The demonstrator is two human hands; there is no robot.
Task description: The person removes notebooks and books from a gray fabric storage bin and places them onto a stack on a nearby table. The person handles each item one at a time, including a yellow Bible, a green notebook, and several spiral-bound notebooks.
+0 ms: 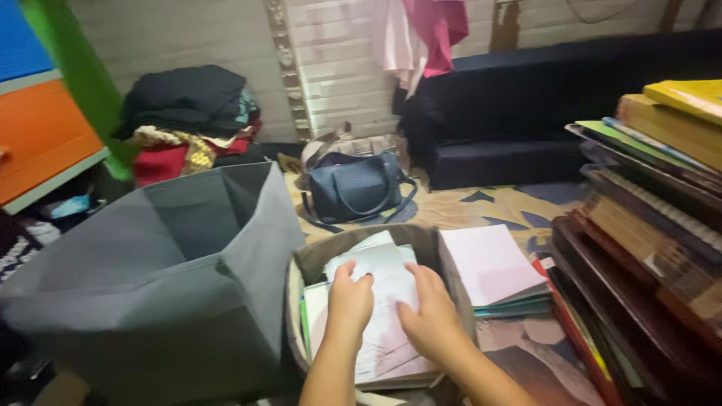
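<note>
On the floor, going left to right: a large grey fabric bin [162,278] is standing open, its inside dark and apparently holding nothing that shows. Just beside it a smaller brown fabric bin [361,246] is sitting with a stack of papers [387,316] lying flat inside, filling most of it.

Left hand [350,301]: resting palm down on the papers, fingers slightly curled over the top sheet, pressing rather than gripping.

Right hand [430,319]: lying flat and spread on the same stack, touching its right half, gripping nothing.

Just right of the brown bin, a loose pile of notebooks [496,274] is lying on the patterned rug [481,207], pink cover uppermost. Farther right, tall leaning stacks of books [647,248] are waiting outside any bin.

Judged from this, the sorting is looking partly done: one batch of papers is sitting in the small bin, while the notebooks and books are lying unpacked and the big bin is apparently unfilled.

Behind: a blue handbag [353,188] and folded clothes [188,116].
</note>
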